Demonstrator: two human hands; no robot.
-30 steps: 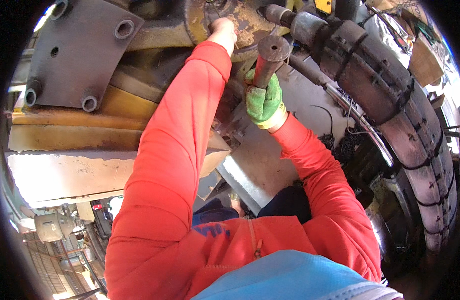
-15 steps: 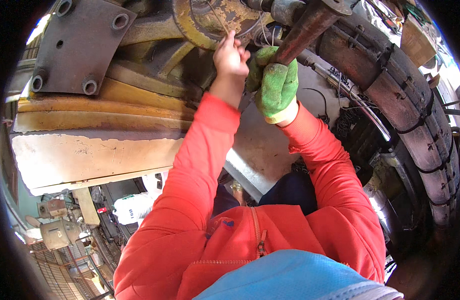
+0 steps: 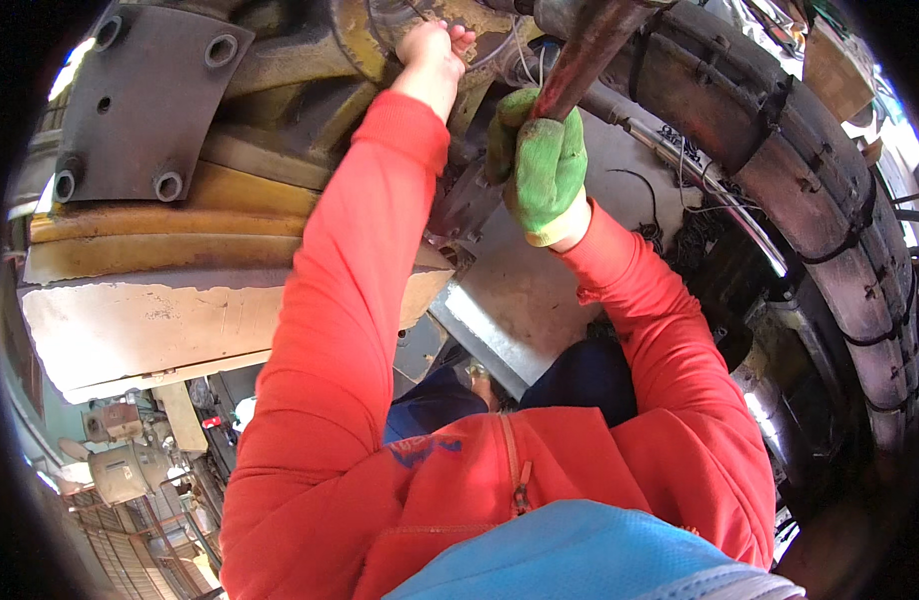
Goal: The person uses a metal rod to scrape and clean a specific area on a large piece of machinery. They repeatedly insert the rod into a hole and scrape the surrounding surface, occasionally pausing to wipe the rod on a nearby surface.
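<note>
My bare left hand (image 3: 432,52) is closed at the top of the view, close to the worn yellow metal casting (image 3: 375,40). A thin rod (image 3: 416,10) runs up out of its fingers; the rod's far end is out of view. My right hand (image 3: 542,165), in a green knitted glove, wraps round the lower end of a thick rusty metal bar (image 3: 590,55), which slants up to the right. Thin loose wire (image 3: 523,48) hangs between the two hands, just above the glove.
At left, a dark steel plate (image 3: 150,105) with round bosses stands over a yellow-and-cream metal body (image 3: 150,330). A large dark segmented ring (image 3: 780,150) curves down the right side. Behind my right forearm are a shiny rod (image 3: 700,180) and tangled black cord (image 3: 695,240).
My left hand has moved up and to the left with the thin rod. My right hand and the rusty bar have shifted slightly left.
</note>
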